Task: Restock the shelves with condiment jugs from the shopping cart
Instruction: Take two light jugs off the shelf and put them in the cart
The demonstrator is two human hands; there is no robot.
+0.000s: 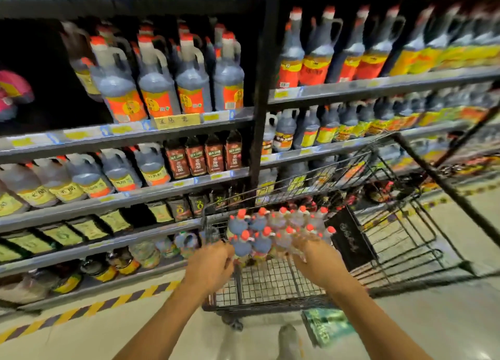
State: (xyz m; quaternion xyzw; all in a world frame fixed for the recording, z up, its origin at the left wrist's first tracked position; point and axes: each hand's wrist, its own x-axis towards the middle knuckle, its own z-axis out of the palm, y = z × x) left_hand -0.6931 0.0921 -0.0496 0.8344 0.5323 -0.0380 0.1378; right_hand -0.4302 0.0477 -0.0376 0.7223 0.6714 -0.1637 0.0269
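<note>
Fingers [226, 254] of the left hand [212, 263] curl in against the near-left jug [241, 247] and look clamped on its shoulder, though blur softens the contact. Those of the right hand [319, 262] reach into the far side of the pack, and I cannot tell whether they are apart or closed on anything. The condiment jugs [273, 231] stand upright in a tight cluster of red caps inside the shopping cart [270, 281], at about six o'clock in the view, with a black bag [349, 240] just beside them at their three o'clock. The shelves [121, 132] rise from nine round to two o'clock, and a dark gap [40, 70] shows at ten o'clock beside matching red-capped jugs [159, 81], which is probably where this stock belongs. The step in hand seems to be lifting jugs out of the cart. To do it well, each hand should hook a moulded handle or wrap the neck below the cap rather than squeeze the slick body. The lift should go straight up until the bases clear the wire rim, so that the neighbours are not dragged over. These jugs look full and heavy, so taking one per hand and keeping them upright seems safest. The cart may roll if it is leaned on.
</note>
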